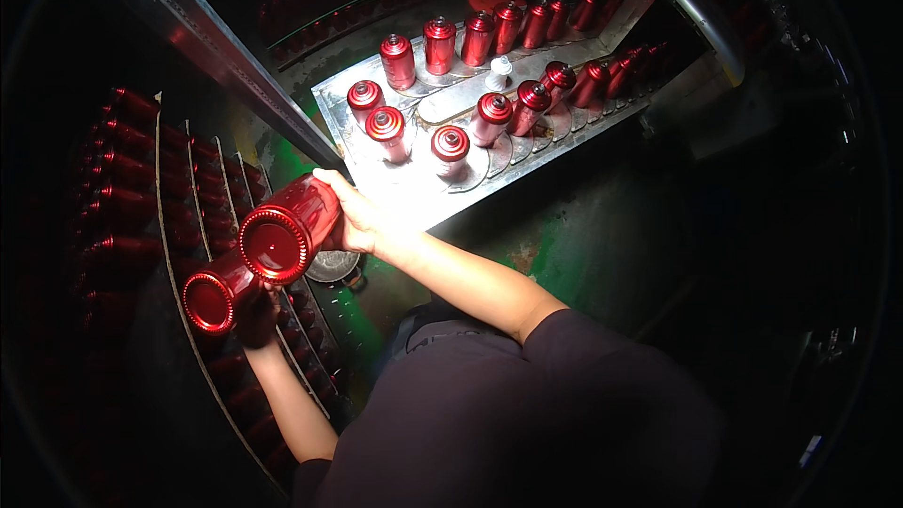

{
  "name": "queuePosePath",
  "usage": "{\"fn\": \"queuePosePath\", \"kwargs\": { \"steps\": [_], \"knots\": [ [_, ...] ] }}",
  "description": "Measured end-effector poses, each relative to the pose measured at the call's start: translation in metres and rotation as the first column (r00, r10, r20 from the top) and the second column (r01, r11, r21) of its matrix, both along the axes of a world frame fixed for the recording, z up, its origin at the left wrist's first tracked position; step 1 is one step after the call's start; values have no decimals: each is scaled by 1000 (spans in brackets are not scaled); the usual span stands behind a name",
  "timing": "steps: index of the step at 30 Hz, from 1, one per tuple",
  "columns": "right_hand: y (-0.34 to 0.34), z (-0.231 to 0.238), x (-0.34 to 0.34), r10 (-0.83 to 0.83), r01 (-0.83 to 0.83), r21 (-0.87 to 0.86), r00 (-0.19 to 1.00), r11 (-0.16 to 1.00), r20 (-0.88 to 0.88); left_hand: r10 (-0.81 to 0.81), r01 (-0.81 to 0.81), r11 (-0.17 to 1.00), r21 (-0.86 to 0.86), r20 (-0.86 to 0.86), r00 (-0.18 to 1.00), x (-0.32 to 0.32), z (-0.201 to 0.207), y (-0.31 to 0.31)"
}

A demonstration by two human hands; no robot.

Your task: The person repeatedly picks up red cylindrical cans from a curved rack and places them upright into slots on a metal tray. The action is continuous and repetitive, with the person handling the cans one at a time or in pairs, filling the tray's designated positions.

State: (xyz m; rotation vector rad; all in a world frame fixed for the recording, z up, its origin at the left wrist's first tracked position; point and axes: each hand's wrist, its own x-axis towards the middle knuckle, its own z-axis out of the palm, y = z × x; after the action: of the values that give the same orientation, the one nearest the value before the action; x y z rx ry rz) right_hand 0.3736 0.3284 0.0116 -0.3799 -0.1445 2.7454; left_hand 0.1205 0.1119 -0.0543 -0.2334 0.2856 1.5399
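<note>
My right hand [352, 216] is wrapped round a shiny red metallic glass bottle [299, 212], whose round, ridged base is turned up toward me. Just below and to the left, my left hand [259, 315] grips a second red bottle [224, 284], also base up and tilted. The two bottles are side by side, overlapping in view; whether they touch I cannot tell. Their necks are hidden. Both hands are beside the tiered racks on the left, away from the machine.
Ahead is a brightly lit metal conveyor table [324, 94] with several upright red bottles [439, 45] on round discs, running into a metal housing [696, 14]. A white fitting [499, 72] stands mid-table. A slanted metal post [216, 47] rises at left. Racked red bottles [127, 198] fill the left side.
</note>
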Motion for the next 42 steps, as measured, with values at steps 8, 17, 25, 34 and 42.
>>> {"fn": "queuePosePath", "kwargs": {
  "steps": [8, 17, 25, 34, 42],
  "knots": [
    [-25, 8, 69, -391, 380, 106, 913, 919, 119, -5, 80, 995, 56, -787, 617, 48, 4, 0],
    [-45, 8, 102, -441, 406, 201, 878, 891, 183, 155, -336, 908, -249, -544, 824, 86, 67, 2],
    [51, 22, 220, -677, 574, 405, 713, 712, 180, 300, -544, 835, 81, -896, 328, 138, 96, 92],
    [158, 55, 402, -874, 715, 507, 352, 482, 334, 209, -64, 942, 330, -725, -656, 241, 34, 249],
    [218, 59, 450, -878, 705, 536, 287, 464, 383, 73, -16, 990, 140, -608, -790, 294, -36, 306]
  ]
}}
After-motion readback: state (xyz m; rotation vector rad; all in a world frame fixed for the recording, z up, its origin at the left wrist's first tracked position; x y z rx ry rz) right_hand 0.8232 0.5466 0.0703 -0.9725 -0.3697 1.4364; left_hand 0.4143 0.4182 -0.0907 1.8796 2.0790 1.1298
